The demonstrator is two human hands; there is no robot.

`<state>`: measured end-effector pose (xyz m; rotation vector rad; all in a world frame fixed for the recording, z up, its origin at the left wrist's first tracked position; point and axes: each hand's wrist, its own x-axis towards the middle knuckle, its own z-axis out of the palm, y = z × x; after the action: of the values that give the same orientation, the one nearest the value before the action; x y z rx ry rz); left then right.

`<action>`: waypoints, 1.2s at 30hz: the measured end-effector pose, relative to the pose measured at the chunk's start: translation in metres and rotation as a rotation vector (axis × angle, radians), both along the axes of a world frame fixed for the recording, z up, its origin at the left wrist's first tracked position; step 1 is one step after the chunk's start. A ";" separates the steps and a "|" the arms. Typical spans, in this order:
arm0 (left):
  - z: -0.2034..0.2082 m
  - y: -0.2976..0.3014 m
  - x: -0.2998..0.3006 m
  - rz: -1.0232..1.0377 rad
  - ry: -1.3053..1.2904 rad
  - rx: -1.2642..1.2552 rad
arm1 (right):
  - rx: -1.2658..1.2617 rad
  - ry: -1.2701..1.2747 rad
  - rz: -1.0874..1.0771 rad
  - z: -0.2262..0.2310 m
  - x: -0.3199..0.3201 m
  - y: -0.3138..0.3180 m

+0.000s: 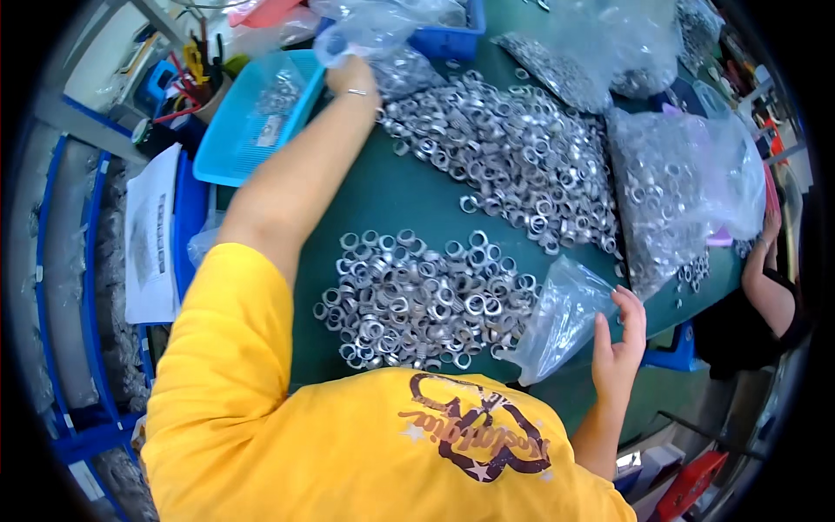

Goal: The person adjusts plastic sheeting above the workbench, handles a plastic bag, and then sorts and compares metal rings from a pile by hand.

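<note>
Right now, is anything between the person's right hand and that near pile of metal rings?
Yes. The right hand rests on a clear plastic bag, which lies between it and the near ring pile on the green table. The left hand reaches to another bag at the far edge.
</note>
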<state>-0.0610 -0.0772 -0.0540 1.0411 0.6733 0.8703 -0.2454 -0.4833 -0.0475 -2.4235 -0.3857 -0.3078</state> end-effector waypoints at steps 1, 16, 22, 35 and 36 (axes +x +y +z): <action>0.002 0.006 -0.002 -0.033 0.048 -0.084 | 0.045 0.067 -0.023 -0.009 0.004 -0.004; 0.018 -0.137 -0.184 -1.055 0.024 0.438 | 0.807 0.026 -0.053 0.029 0.026 -0.008; 0.006 -0.147 -0.193 -1.413 -0.071 -0.203 | 0.743 -0.259 -0.098 0.024 0.028 0.027; -0.027 -0.131 -0.187 -0.626 -0.101 0.131 | 0.822 0.078 0.014 -0.003 0.020 0.054; -0.027 -0.127 -0.185 -0.554 -0.116 0.288 | 0.885 0.143 0.052 -0.004 0.018 0.053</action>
<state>-0.2459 -0.2041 -0.0805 1.3390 0.1407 0.5410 -0.2271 -0.4302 -0.0512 -1.5521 -0.1849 -0.2148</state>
